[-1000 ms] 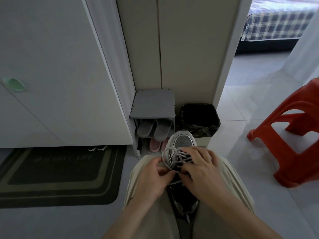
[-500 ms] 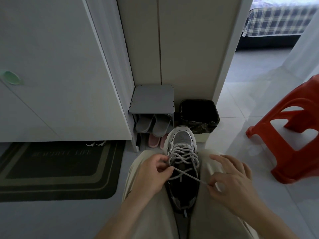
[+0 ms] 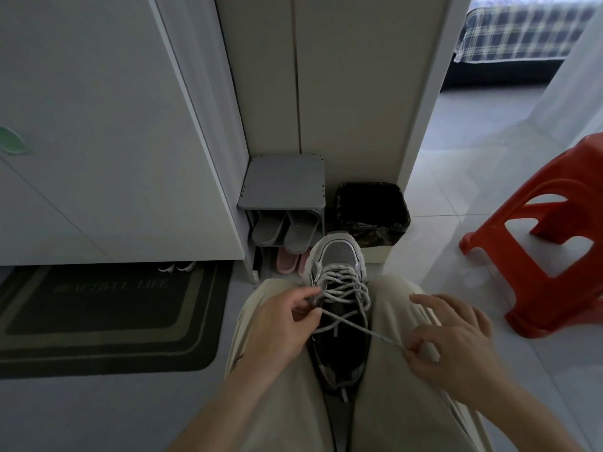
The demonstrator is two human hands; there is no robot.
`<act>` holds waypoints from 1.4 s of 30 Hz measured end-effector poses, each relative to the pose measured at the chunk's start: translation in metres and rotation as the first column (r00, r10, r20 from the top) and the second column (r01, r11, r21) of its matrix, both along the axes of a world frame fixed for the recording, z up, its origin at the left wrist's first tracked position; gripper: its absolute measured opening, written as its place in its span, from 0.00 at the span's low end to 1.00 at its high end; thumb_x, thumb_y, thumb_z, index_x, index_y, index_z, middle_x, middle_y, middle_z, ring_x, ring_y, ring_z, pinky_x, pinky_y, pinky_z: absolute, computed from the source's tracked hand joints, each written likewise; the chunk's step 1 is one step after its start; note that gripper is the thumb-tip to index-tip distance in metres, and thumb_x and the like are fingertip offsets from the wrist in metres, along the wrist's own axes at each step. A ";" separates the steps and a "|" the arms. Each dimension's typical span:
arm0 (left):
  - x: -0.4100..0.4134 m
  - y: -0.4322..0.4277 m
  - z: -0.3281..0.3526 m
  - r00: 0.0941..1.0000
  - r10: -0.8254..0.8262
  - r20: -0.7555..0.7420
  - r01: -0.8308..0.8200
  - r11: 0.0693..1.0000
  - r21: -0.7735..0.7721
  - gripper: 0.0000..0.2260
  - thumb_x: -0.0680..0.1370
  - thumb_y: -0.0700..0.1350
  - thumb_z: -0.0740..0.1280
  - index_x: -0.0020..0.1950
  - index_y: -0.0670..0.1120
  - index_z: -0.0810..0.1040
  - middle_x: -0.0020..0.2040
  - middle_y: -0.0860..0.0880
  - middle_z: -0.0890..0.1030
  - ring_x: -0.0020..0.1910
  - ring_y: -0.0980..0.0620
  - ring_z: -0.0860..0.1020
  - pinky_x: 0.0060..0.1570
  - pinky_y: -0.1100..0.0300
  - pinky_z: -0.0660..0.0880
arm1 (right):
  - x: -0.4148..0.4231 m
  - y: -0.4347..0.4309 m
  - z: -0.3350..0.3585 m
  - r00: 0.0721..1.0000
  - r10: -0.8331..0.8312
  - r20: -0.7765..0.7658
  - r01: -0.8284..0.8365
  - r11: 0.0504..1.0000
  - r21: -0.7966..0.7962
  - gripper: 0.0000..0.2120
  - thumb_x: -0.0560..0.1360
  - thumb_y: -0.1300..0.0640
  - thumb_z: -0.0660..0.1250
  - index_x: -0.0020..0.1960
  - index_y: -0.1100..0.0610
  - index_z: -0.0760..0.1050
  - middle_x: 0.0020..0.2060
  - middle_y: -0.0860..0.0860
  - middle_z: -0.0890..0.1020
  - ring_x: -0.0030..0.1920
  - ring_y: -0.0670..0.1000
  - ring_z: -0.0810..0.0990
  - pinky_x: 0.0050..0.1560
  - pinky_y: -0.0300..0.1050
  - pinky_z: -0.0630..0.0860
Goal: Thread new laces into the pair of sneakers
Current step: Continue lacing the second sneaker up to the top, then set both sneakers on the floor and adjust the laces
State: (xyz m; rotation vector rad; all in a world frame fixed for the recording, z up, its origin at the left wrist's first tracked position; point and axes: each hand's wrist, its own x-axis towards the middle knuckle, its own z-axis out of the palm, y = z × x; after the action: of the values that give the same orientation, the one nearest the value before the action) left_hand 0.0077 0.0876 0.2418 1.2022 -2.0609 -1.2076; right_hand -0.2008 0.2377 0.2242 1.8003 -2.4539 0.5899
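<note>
A grey and white sneaker [image 3: 337,256] stands wedged between my knees, toe pointing away from me. A pale speckled lace [image 3: 342,288] crosses its upper eyelets in several rows. My left hand [image 3: 280,324] pinches one lace end at the shoe's left side. My right hand [image 3: 453,340] pinches the other lace end, drawn taut down and to the right across my thigh. The two ends cross over the shoe's dark opening. No second sneaker of the pair shows for certain.
A small grey shoe rack [image 3: 284,184] with grey and pink slippers stands ahead, a black-lined bin [image 3: 372,210] beside it. A red plastic stool [image 3: 551,236] is at the right. A dark doormat [image 3: 107,314] lies left, below a white cabinet [image 3: 98,141].
Both hands were together on the laces over the shoe. My right hand has since pulled a lace end out to the right and tightened it; my left hand stays at the shoe's left side.
</note>
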 end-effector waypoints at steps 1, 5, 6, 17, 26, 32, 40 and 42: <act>0.000 0.000 0.000 1.000 0.002 0.004 -0.002 1.000 -0.011 0.15 0.74 0.44 0.71 0.58 0.57 0.79 0.42 0.55 0.83 0.40 0.64 0.80 0.43 0.73 0.74 | 0.000 -0.001 -0.001 1.000 0.006 -0.010 -0.006 1.000 0.004 0.07 0.58 0.41 0.61 0.26 0.41 0.74 0.57 0.42 0.78 0.62 0.50 0.67 0.61 0.46 0.53; 0.001 -0.001 -0.001 1.000 0.001 -0.012 -0.001 1.000 0.004 0.14 0.74 0.43 0.71 0.58 0.54 0.81 0.42 0.55 0.84 0.41 0.63 0.81 0.46 0.67 0.78 | 0.001 -0.002 -0.002 0.999 0.045 -0.006 -0.045 0.999 0.028 0.07 0.57 0.41 0.60 0.27 0.42 0.73 0.56 0.42 0.79 0.62 0.50 0.67 0.60 0.45 0.53; 0.001 -0.001 -0.002 1.000 0.003 -0.013 -0.002 1.000 0.018 0.13 0.74 0.43 0.71 0.58 0.52 0.81 0.43 0.54 0.84 0.41 0.63 0.81 0.47 0.66 0.78 | 0.000 -0.001 -0.003 0.999 0.050 0.003 -0.050 0.998 0.045 0.07 0.57 0.41 0.60 0.27 0.42 0.73 0.56 0.42 0.78 0.62 0.50 0.67 0.61 0.44 0.51; -0.023 0.003 0.003 0.847 -0.089 0.525 0.195 0.969 -0.151 0.12 0.75 0.54 0.64 0.42 0.46 0.73 0.33 0.51 0.74 0.39 0.48 0.77 0.35 0.58 0.68 | 0.028 -0.046 0.011 0.996 0.067 -0.066 -0.060 0.992 0.107 0.24 0.72 0.33 0.46 0.39 0.47 0.74 0.35 0.44 0.80 0.44 0.48 0.79 0.53 0.46 0.64; -0.022 -0.021 -0.019 0.846 -0.011 0.534 0.100 0.985 -0.139 0.10 0.77 0.48 0.61 0.47 0.42 0.76 0.46 0.42 0.80 0.48 0.41 0.78 0.41 0.56 0.68 | 0.032 -0.082 0.000 0.992 0.043 0.123 -0.063 0.984 0.166 0.16 0.75 0.40 0.59 0.39 0.51 0.73 0.37 0.46 0.81 0.41 0.50 0.79 0.51 0.45 0.67; -0.011 -0.054 -0.065 0.864 0.012 0.503 -0.056 0.996 0.071 0.08 0.76 0.47 0.62 0.40 0.45 0.73 0.39 0.43 0.80 0.37 0.43 0.81 0.43 0.47 0.79 | 0.002 -0.093 -0.035 0.897 -0.103 0.430 -0.046 0.945 0.323 0.18 0.75 0.38 0.61 0.49 0.51 0.79 0.30 0.45 0.76 0.36 0.48 0.77 0.41 0.46 0.75; -0.016 -0.093 -0.150 0.793 0.039 0.609 -0.201 0.959 0.201 0.09 0.76 0.47 0.62 0.47 0.43 0.77 0.42 0.43 0.82 0.35 0.45 0.82 0.41 0.52 0.81 | -0.045 -0.126 -0.091 0.940 -0.187 0.286 -0.037 0.776 0.630 0.16 0.76 0.41 0.60 0.55 0.48 0.78 0.53 0.47 0.81 0.54 0.51 0.78 0.56 0.47 0.74; -0.022 -0.101 -0.173 0.783 0.034 0.621 -0.224 0.947 0.231 0.08 0.76 0.45 0.62 0.46 0.41 0.77 0.40 0.42 0.82 0.33 0.45 0.81 0.39 0.53 0.81 | -0.059 -0.141 -0.102 0.968 -0.115 0.225 -0.075 0.719 0.690 0.17 0.77 0.40 0.58 0.58 0.49 0.76 0.56 0.47 0.79 0.56 0.52 0.77 0.59 0.48 0.72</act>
State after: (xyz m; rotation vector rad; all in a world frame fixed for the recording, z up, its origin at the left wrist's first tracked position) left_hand -0.0146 -0.0136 0.0691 2.0759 -2.2166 -1.1877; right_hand -0.2599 0.0970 0.1225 1.9921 -3.1641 -0.1887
